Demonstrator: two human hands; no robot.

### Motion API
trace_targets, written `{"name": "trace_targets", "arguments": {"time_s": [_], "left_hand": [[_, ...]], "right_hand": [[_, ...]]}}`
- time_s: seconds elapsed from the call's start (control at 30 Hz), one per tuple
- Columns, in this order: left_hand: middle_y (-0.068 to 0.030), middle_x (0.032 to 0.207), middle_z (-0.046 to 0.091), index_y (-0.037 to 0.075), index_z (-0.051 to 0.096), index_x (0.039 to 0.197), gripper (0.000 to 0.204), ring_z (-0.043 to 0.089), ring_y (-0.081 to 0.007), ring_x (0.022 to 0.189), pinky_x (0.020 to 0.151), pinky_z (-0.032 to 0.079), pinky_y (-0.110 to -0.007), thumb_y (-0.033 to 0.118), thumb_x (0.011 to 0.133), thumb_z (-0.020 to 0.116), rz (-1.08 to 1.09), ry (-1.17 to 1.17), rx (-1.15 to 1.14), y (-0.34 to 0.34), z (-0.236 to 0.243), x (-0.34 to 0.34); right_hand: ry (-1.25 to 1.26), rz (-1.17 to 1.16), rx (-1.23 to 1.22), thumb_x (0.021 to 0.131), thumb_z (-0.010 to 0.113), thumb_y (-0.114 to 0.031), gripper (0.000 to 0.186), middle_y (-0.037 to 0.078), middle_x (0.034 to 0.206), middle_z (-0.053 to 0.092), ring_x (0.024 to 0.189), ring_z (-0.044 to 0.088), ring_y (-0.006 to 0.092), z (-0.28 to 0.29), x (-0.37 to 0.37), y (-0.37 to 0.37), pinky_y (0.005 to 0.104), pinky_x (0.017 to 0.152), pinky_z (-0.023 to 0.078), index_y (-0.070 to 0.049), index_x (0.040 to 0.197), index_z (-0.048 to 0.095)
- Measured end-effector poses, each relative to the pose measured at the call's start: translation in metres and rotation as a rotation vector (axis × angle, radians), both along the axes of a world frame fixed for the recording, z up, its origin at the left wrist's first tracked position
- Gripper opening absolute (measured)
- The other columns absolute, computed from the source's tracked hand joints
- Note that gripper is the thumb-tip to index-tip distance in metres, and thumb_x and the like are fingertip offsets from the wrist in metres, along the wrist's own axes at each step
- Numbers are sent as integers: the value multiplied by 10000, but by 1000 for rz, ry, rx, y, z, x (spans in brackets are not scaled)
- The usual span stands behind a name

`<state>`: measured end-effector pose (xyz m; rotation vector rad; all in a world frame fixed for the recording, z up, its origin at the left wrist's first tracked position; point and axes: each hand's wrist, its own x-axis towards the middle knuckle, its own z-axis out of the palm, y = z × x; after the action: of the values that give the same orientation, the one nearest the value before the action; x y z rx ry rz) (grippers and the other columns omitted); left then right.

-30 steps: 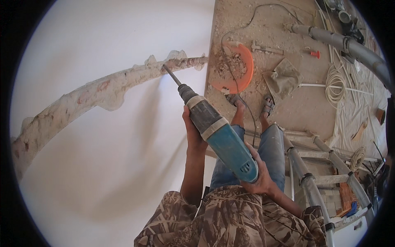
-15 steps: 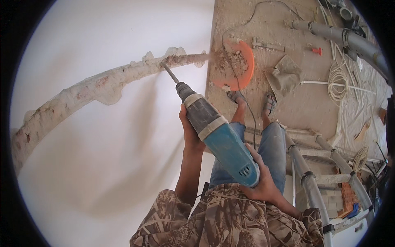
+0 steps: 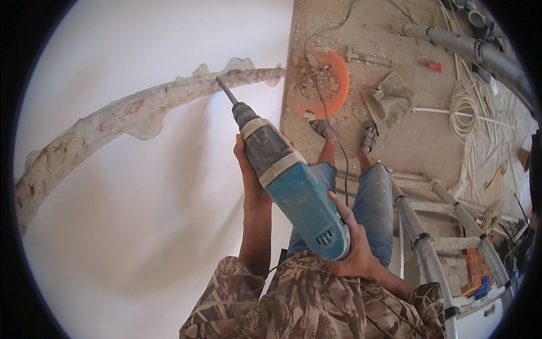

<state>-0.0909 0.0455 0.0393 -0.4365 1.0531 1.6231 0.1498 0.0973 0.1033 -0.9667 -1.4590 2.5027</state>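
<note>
A blue and grey rotary hammer (image 3: 299,198) is held in both my hands, angled up and to the left. My left hand (image 3: 248,169) is wrapped round the dark front part of its body, its fingers partly hidden beneath. Around the rear end, my right hand (image 3: 355,243) grips the handle. The steel bit (image 3: 227,90) reaches a rough channel (image 3: 135,113) cut across the white wall (image 3: 113,209), its tip at the channel's lower edge. Ragged plaster edges and reddish patches show along the channel.
An orange basin (image 3: 340,85) with rubble stands by the wall's foot. Beyond lie a hammer (image 3: 367,58), a sack cloth (image 3: 392,96) and a cable coil (image 3: 464,113). A metal ladder (image 3: 423,243) stands at right, and a power cord (image 3: 339,141) runs past my feet.
The rotary hammer and both hands have moved slightly left. Its bit tip has shifted left and up along the channel. Dust near the channel's right end has thinned.
</note>
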Motion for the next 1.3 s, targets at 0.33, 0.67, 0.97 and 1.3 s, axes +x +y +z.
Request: {"name": "trace_targets", "arguments": {"time_s": [0.33,0.67,0.97,1.3], "left_hand": [[-191,1161,611,78,599,1185,765,624,-326,1061,832,569,-478,722,781,675,244,-363,-9,4,29,-50],[-139,1130,656,105,622,1173,686,667,-286,1007,808,591,-447,728,919,488,-6,-5,70,-3,9,25],[-136,1098,649,108,593,1220,709,689,-329,968,779,620,-510,736,934,428,-23,113,-77,-18,18,53],[-117,1073,657,96,595,1201,695,692,-279,929,780,614,-454,722,949,426,-2,144,-128,-11,19,16]], "right_hand": [[33,124,215,722,713,-81,1051,318,1122,651,907,671,493,69,-54,26,486,794,544,-50,1594,128],[56,-18,278,692,738,-91,1042,282,1162,648,1087,645,458,12,27,2,433,957,508,-67,1589,209],[87,-80,245,666,824,-135,1096,237,1277,635,1176,650,292,3,65,-26,368,1027,462,-4,1577,228],[89,-89,115,695,812,-115,1108,241,1321,613,1195,640,311,14,25,-24,380,1056,448,-7,1590,168]]}}
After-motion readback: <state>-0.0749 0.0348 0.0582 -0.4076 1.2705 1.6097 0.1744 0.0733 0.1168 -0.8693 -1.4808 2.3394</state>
